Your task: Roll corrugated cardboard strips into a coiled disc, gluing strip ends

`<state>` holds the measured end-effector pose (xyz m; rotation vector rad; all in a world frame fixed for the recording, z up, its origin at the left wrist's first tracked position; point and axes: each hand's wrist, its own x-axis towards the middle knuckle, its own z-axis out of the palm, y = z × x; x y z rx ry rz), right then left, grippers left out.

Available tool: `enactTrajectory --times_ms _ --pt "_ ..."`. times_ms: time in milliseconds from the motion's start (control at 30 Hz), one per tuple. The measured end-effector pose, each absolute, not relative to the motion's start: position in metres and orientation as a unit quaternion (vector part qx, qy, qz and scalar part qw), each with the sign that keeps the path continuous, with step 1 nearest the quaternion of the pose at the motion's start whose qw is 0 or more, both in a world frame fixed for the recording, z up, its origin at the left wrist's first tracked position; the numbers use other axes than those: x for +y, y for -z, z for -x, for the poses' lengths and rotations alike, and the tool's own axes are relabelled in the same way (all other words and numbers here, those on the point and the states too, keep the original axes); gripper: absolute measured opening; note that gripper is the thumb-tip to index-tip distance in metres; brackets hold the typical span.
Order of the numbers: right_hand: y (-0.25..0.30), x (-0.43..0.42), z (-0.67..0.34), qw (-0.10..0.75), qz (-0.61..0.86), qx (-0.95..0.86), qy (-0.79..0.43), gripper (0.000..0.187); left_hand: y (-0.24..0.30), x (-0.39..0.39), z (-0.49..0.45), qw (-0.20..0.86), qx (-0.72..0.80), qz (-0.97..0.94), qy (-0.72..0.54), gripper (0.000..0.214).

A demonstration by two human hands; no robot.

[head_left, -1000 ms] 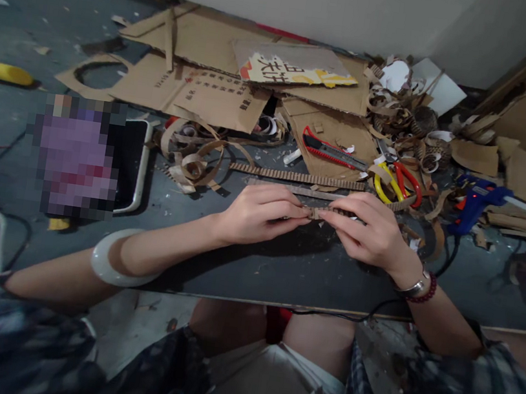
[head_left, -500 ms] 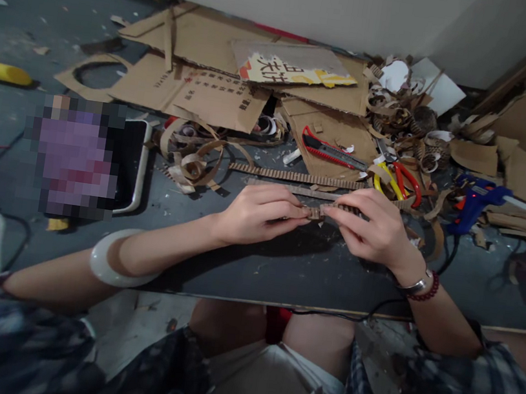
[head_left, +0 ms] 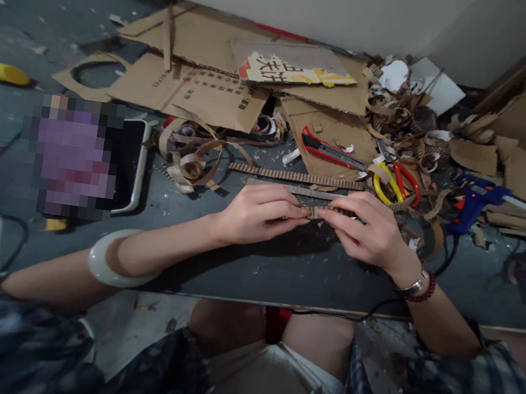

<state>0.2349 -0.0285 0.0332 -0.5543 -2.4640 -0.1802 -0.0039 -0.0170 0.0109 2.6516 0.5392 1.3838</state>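
Observation:
A short strip of corrugated cardboard (head_left: 313, 212) is held between my two hands, low over the dark table. My left hand (head_left: 263, 215) pinches its left part between thumb and fingers. My right hand (head_left: 370, 228) is closed on the strip's right part, and the fingers hide most of it. The fingertips of both hands nearly meet. Just beyond them lies a long ridged corrugated strip (head_left: 295, 177), with a flatter grey-brown strip (head_left: 288, 189) on the near side of it, partly behind my hands.
A red utility knife (head_left: 332, 151), yellow-and-red-handled pliers (head_left: 400, 180) and cardboard sheets (head_left: 209, 95) lie behind my hands. Curled cardboard strips (head_left: 194, 161) are at the left. A blue glue gun (head_left: 480, 201) stands right, its cord reaching the table edge. A phone (head_left: 131, 165) lies left.
My right hand has shifted slightly left, its fingertips closer to those of my left hand. My left hand stays almost still, and both keep their pinch on the strip.

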Motion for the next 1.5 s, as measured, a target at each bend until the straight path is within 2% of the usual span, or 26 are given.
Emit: enactTrajectory --times_ms 433,667,900,1267,1500 --pt "-0.0384 -0.0282 -0.2384 0.278 0.224 -0.930 0.086 0.028 -0.0124 -0.0172 0.0033 0.042 0.179 -0.871 -0.455 0.006" --pt "-0.0381 -0.0280 -0.2414 0.306 0.238 -0.919 0.066 0.035 -0.0120 -0.0173 0.0036 0.039 0.182 -0.871 -0.454 0.004" --pt "-0.0363 -0.0307 -0.2340 0.276 0.215 -0.933 0.078 0.030 -0.0120 -0.0174 0.0035 0.051 0.180 -0.871 -0.454 0.005" --pt "-0.0365 -0.0299 -0.2364 0.291 0.224 -0.929 0.041 0.026 -0.0123 -0.0172 0.0030 0.043 0.183 -0.871 -0.453 0.004" --pt "-0.0387 -0.0294 -0.2371 0.281 0.222 -0.931 0.072 0.025 -0.0118 -0.0176 0.0034 0.046 0.184 -0.872 -0.452 0.004"
